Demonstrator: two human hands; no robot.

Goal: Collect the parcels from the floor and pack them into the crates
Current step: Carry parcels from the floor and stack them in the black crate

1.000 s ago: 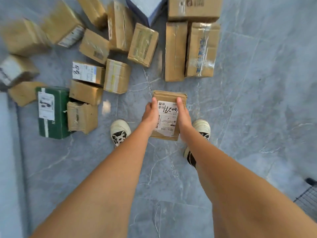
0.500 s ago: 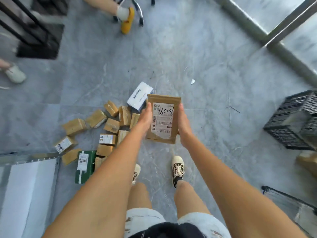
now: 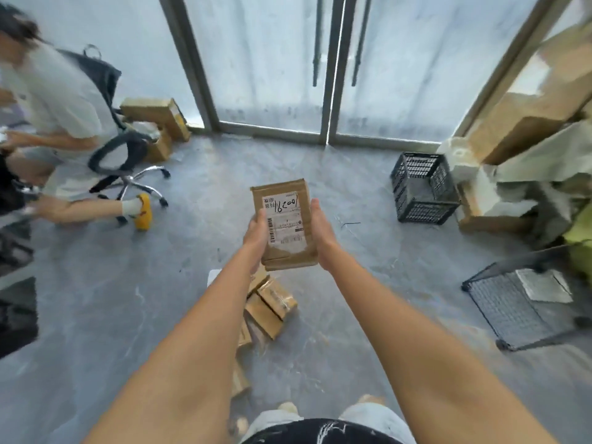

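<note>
A flat brown cardboard parcel (image 3: 283,224) with a white shipping label and black handwritten digits is held out at arm's length above the grey floor (image 3: 192,283), label side up. The left hand (image 3: 258,237) grips its left edge, thumb on top and fingers curled beneath; the right hand (image 3: 322,237) presses against its right edge, thumb along the side, its fingers hidden under the parcel. Directly below the parcel, a cluster of other brown parcels (image 3: 269,304) lies on the floor, partly hidden by the left forearm. To the parcel's right, well apart, a black crate (image 3: 423,189) stands near stacked cardboard, and a second black mesh crate (image 3: 512,302) lies tilted nearer the person. Beyond the parcel stand glass doors (image 3: 272,59). Far to its left, another person sits on an office chair (image 3: 125,155).
</note>
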